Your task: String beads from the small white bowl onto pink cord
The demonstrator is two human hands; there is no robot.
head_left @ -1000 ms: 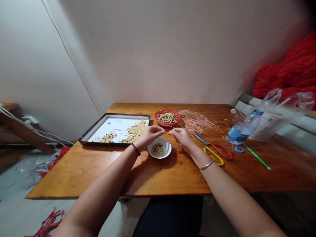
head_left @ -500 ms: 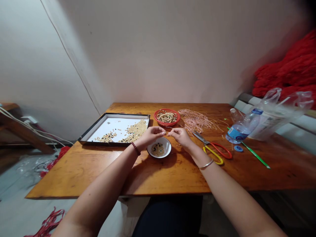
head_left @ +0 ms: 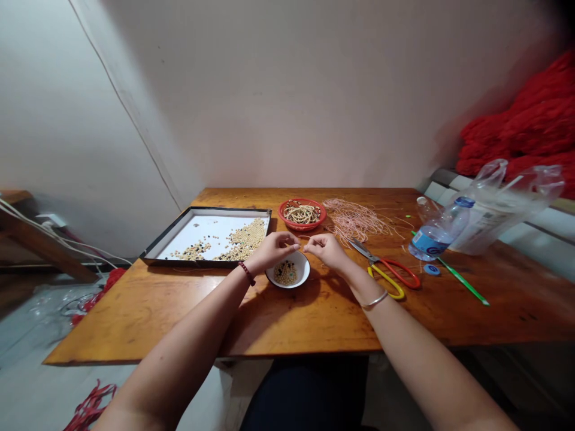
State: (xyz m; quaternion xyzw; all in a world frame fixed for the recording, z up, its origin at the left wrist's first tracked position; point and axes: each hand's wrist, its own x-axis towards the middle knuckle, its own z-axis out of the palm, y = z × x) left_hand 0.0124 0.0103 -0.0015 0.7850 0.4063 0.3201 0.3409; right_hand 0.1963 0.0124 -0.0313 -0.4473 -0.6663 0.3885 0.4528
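Observation:
My left hand (head_left: 276,252) pinches thumb and fingertips together above the left rim of a small white bowl (head_left: 306,276); whatever is between them is too small to make out. Facing it, fingertips nearly meeting, my right hand (head_left: 327,250) is closed in a pinch on what looks like a thin pinkish cord. Small cream, black and a few green beads (head_left: 286,273) lie in the bowl. Behind the hands stands a red basket (head_left: 302,226) heaped with strung beads (head_left: 303,212). Loose pink cords (head_left: 357,218) are spread to its right.
A black-edged white tray (head_left: 179,230) of loose beads is at left. Right of my hands lie scissors (head_left: 381,266) with red and yellow handles, a blue cap (head_left: 432,270) and a green crochet hook (head_left: 465,284). A water bottle (head_left: 433,239) and plastic bag (head_left: 489,209) stand farther right.
The view has shifted very slightly. Both hands stay pinched above the bowl, their fingertips close together; little else differs.

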